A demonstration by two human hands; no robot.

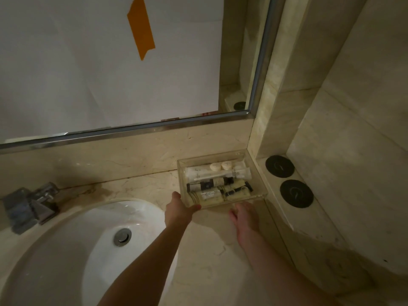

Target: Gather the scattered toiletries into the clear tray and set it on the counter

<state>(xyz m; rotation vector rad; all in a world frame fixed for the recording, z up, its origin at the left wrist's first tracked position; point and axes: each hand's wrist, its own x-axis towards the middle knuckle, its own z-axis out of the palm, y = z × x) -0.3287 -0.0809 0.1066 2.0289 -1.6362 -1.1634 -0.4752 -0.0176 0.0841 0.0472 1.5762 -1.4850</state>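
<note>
Marble counter [205, 250] | clear tray [257, 173] long axis left-right | left hand [180, 209] grips corner

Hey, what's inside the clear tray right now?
The clear tray holds two round pale caps, a white tube and small dark-capped bottles. Anything lying beneath them is covered.

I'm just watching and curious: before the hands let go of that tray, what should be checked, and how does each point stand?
1. Tray flat on the counter: cannot tell.
2. Toiletries inside the tray: ok.
3. Loose items left on the counter: none seen, ok.
4. Left hand grips the tray's near corner: ok.
5. Right hand at the near edge, grip: cannot tell.
6. Tray clear of the sink: ok.
</note>
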